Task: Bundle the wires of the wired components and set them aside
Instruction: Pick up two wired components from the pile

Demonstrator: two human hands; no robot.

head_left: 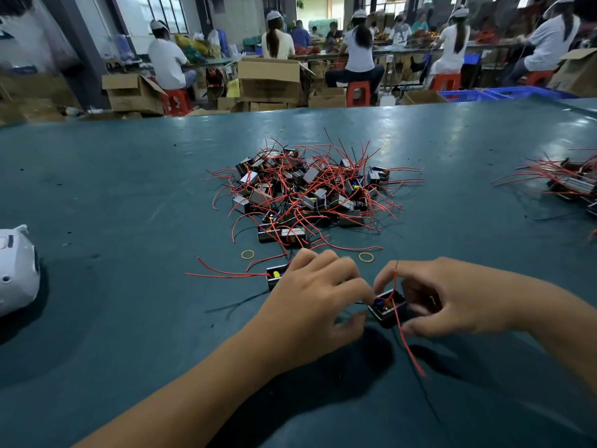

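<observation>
A small black wired component (386, 310) sits between my hands near the table's front. My right hand (445, 295) grips it, thumb below and fingers curled over its far side, and its red wire (408, 347) trails toward me. My left hand (318, 299) pinches at the component's left edge with curled fingers. Another component (274, 275) with red wires lies just beyond my left hand. A heap of components with tangled red wires (310, 189) fills the middle of the table. Two yellow rubber bands (247, 254) (366, 257) lie loose in front of the heap.
The teal table (129, 195) stretches wide. A second batch of wired components (571, 182) lies at the right edge. A white device (16, 270) sits at the left edge. Seated workers, cardboard boxes and red stools stand beyond the far edge.
</observation>
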